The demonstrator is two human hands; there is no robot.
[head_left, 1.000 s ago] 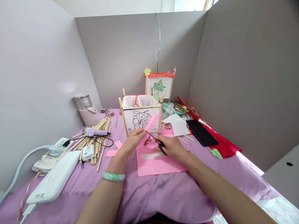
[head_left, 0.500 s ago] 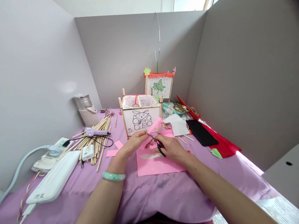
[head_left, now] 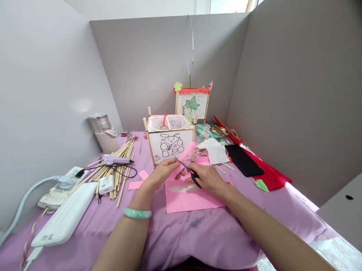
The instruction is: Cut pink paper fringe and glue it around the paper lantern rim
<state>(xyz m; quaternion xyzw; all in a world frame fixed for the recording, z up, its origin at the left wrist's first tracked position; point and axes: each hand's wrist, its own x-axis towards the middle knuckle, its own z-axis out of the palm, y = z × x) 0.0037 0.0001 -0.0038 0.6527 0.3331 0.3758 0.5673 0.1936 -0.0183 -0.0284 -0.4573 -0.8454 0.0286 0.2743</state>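
Observation:
My left hand point(head_left: 166, 172) pinches a pink paper strip point(head_left: 188, 152) whose far end is cut into a fringe. In my right hand point(head_left: 207, 177) are black-handled scissors point(head_left: 194, 177), their blades lying across the strip close to my left fingertips. Beneath both hands lies a pink paper sheet point(head_left: 188, 202) with a pale patch on it. Just beyond stands a stick-framed box lantern point(head_left: 172, 144) with a bear-like line drawing on its front. Smaller pink paper pieces point(head_left: 136, 185) rest left of my left wrist.
Wooden sticks point(head_left: 121, 163), a lilac glue gun point(head_left: 116, 159) and a white power strip point(head_left: 66, 212) lie on the left, with a glass jar point(head_left: 102, 132) behind. Rightward are a black phone point(head_left: 244, 160), red cloth point(head_left: 272, 177) and white scrap point(head_left: 214, 150). A second lantern point(head_left: 193, 104) stands behind.
The scissor blades have shifted very slightly against the pink strip. Both hands stay in nearly the same place.

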